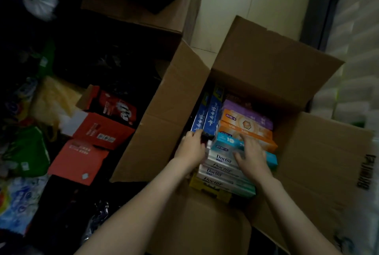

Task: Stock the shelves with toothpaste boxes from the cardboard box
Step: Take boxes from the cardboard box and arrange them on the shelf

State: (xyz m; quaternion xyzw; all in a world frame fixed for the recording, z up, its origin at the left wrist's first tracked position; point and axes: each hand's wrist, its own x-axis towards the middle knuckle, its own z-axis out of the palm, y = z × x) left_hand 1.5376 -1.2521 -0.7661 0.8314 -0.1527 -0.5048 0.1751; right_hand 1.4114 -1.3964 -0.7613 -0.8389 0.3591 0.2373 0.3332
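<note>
Inside the open brown cardboard box (164, 121), the left hand (191, 148) curls its fingers round the near end of 2 long blue toothpaste boxes (209, 117). The right hand (251, 152) rests spread, relaxed fingers on a teal toothpaste box (225, 139).

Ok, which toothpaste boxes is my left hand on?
The two dark blue boxes along the cardboard box's left wall; the left hand curls over their near ends. The other boxes lie flat to their right.

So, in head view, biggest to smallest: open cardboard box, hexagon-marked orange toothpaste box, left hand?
1. cardboard box, by far.
2. orange toothpaste box and left hand: look alike, box partly covered, so unranked.
</note>
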